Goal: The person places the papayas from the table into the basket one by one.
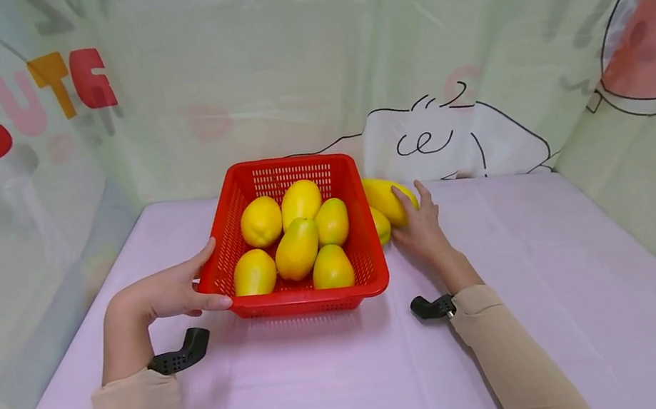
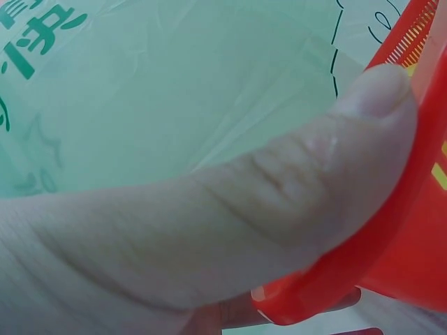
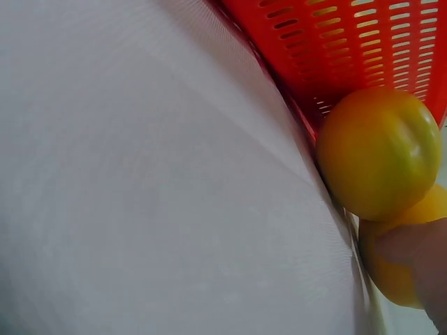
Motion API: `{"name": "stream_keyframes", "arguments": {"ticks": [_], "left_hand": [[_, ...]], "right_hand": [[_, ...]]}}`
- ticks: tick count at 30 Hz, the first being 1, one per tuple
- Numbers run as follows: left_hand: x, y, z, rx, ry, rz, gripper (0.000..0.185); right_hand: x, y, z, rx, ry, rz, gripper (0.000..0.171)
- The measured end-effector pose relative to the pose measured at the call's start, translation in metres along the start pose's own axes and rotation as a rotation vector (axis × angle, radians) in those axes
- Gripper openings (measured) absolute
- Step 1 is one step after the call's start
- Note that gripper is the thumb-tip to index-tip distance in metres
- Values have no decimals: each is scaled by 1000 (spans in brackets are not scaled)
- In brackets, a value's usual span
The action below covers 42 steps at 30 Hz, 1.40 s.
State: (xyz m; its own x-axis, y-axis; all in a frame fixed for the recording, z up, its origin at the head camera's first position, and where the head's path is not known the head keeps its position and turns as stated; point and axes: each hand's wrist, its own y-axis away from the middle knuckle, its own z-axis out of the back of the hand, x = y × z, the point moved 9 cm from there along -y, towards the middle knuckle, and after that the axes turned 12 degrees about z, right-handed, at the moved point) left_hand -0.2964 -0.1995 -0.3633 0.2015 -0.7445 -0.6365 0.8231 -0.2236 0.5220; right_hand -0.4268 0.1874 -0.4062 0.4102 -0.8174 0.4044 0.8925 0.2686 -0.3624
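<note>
A red plastic basket (image 1: 368, 248) stands in the middle of the table with several yellow-green papayas (image 1: 298, 249) inside. My left hand (image 1: 176, 289) grips its left rim near the front corner; in the left wrist view a large digit (image 2: 279, 188) lies along the red rim (image 2: 419, 174). Beyond the basket's right side, my right hand (image 1: 422, 228) holds a long yellow papaya (image 1: 380, 197) with bent fingers. A greener papaya (image 1: 381, 226) lies between that one and the basket, showing fully in the right wrist view as a round fruit (image 3: 380, 153) against the slotted wall.
A pale lilac cloth (image 1: 333, 392) covers the table. Printed curtains (image 1: 252, 65) surround the back and both sides. Each wrist wears a black camera mount, the left one (image 1: 182, 353) and the right one (image 1: 433, 306).
</note>
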Motion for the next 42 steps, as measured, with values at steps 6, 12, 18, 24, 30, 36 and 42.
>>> {"name": "stream_keyframes", "arguments": {"ticks": [6,12,18,24,30,36,42], "left_hand": [[-2,2,1,0,-1,-7,115],[-2,1,-1,5,-2,-8,116],[-3,2,-2,10,-3,-8,116],[-5,2,-2,5,-12,-12,115],[-4,1,-3,4,-22,-8,116],[-3,0,-1,-1,-26,-2,118],[-3,0,1,5,-29,-4,116]], "right_hand": [[-5,4,6,-94,-86,-45,69],[-5,9,10,-165,-142,-71,65],[-3,16,12,-195,-154,-101,64],[-4,22,15,-197,-144,-126,64],[-6,27,18,-221,-141,-152,64],[-6,30,18,-224,-159,-182,67],[-5,31,19,-220,-186,-205,67]]}}
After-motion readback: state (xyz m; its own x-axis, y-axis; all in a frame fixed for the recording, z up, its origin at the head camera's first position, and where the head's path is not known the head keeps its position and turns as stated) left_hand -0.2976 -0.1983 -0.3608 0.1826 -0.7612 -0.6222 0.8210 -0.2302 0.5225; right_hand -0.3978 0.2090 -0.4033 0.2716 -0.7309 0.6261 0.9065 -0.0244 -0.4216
